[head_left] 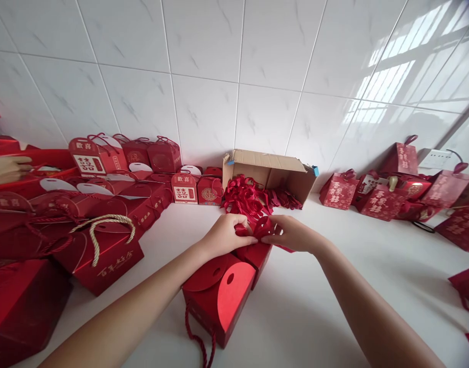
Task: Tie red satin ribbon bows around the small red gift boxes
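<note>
My left hand (229, 234) and my right hand (296, 234) meet above a small red gift box (259, 258) in the middle of the counter. Both have their fingers pinched on a red ribbon (263, 226) at the top of that box. Its loop stands up between my hands. Just in front, below my left wrist, is a larger red gift box (219, 291) with rounded flaps, holes in them and a twisted red cord handle (196, 340) hanging down its side. My fingers hide part of the ribbon and the smaller box's top.
Behind my hands, a cardboard box (267, 161) on its side holds a heap of red ribbons (242, 194). Many red gift boxes (104, 255) crowd the left. Red patterned bags (337, 191) stand at right near a power strip (434, 157). Another person's hand (8, 168) shows at far left.
</note>
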A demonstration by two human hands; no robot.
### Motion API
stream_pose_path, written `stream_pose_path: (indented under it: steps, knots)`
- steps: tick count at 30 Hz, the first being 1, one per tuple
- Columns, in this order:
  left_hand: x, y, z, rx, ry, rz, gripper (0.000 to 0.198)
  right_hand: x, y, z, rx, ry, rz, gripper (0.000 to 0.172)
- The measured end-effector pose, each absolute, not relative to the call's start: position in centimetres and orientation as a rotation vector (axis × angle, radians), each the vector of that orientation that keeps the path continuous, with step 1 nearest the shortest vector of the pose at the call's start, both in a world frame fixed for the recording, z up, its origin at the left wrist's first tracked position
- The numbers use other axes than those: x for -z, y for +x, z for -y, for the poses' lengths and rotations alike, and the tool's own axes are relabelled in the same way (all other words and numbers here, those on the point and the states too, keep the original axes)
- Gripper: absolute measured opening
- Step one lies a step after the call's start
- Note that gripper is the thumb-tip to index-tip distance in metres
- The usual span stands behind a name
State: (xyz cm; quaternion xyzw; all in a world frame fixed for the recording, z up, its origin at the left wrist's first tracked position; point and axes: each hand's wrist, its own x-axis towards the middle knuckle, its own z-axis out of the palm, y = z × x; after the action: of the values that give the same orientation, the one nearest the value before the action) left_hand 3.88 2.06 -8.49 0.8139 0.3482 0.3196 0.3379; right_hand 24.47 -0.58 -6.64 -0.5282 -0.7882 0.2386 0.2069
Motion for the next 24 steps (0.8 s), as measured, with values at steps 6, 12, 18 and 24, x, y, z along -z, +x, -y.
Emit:
stream_pose_path:
  steps: [6, 12, 18, 24]
  knots:
    - [8.5, 3.9, -2.0, -0.818, 2.103, -0.896, 0.021, 6.7, 24.3, 0.8, -0.675, -1.563, 2.118, 0.012]
    - [8.4, 3.9, -2.0, -0.839, 2.108, -0.871, 0.030, 6.4, 24.1, 1.0, -0.646, -1.572, 2.249, 0.012]
    - [8.6, 3.9, -2.0, -0.851, 2.090, -0.848, 0.035, 5.4, 24.7, 1.3, -0.838, -1.561, 2.281, 0.022]
    - [8.7, 3.8, -2.0, -0.843, 2.103, -0.858, 0.035, 5.3, 25.6, 0.9, -0.883, -1.599, 2.323, 0.024]
